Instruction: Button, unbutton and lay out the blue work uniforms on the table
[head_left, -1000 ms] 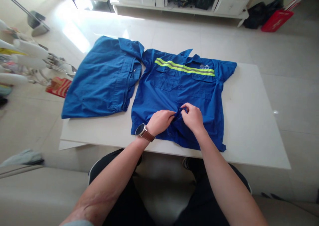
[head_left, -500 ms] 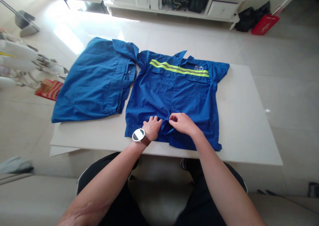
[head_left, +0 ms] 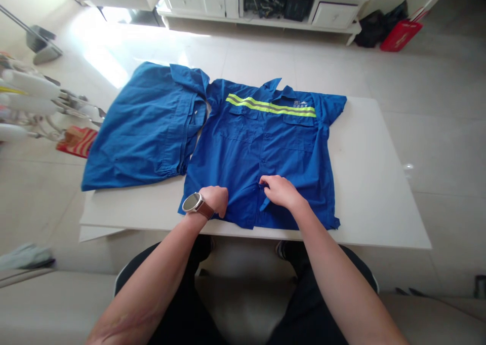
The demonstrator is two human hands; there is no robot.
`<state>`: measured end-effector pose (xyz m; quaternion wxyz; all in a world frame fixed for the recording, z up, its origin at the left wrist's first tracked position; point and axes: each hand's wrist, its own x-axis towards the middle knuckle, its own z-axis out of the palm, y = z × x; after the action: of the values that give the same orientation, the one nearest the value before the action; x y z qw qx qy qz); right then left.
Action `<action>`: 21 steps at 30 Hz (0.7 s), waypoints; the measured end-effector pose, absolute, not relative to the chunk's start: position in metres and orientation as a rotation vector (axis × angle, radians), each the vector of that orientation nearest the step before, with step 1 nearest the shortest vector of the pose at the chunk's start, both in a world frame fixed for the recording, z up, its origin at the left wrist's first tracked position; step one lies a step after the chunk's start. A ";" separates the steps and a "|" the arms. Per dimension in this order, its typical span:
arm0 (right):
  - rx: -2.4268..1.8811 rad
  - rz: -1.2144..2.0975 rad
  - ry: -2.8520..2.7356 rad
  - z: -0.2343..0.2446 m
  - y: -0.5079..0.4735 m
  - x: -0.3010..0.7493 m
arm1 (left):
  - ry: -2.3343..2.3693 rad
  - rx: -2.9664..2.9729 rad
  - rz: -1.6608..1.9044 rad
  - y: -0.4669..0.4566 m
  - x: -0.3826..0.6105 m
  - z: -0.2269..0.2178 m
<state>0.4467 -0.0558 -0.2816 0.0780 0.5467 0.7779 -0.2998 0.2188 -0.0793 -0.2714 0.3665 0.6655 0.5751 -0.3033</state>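
A blue work shirt (head_left: 273, 147) with a yellow reflective stripe lies face up on the white table (head_left: 375, 193). My left hand (head_left: 215, 199), with a watch on its wrist, is closed on the shirt's lower left front near the hem. To its right, my right hand (head_left: 280, 190) pinches the placket at the shirt's lower middle. A second blue garment (head_left: 148, 127) lies folded on the table's left part, with its edge touching the shirt's left sleeve.
A white cabinet (head_left: 258, 5) stands across the tiled floor, with a red bag (head_left: 400, 35) and a black bag (head_left: 370, 28) at its right. A rack with white tubes (head_left: 34, 102) is at the left. My legs in black trousers (head_left: 190, 304) are below the table edge.
Both hands have moved down the shirt front towards the hem. My left hand has slid left, away from the right one, and the lower front lies flatter.
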 end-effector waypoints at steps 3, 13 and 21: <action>1.562 -0.857 2.300 -0.284 -0.060 0.442 | 1.338 1.628 -0.689 -0.081 0.222 -0.272; 1.232 -1.077 2.155 -0.287 -0.070 0.428 | 1.476 2.238 0.018 -0.075 0.243 -0.295; 1.455 -0.882 2.432 -0.289 -0.068 0.432 | 1.400 2.205 -0.137 -0.080 0.255 -0.311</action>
<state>0.4317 -0.0680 -0.2890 0.0866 0.4882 0.8164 -0.2959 0.2551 -0.0802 -0.3107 0.2601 0.8140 0.5169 -0.0506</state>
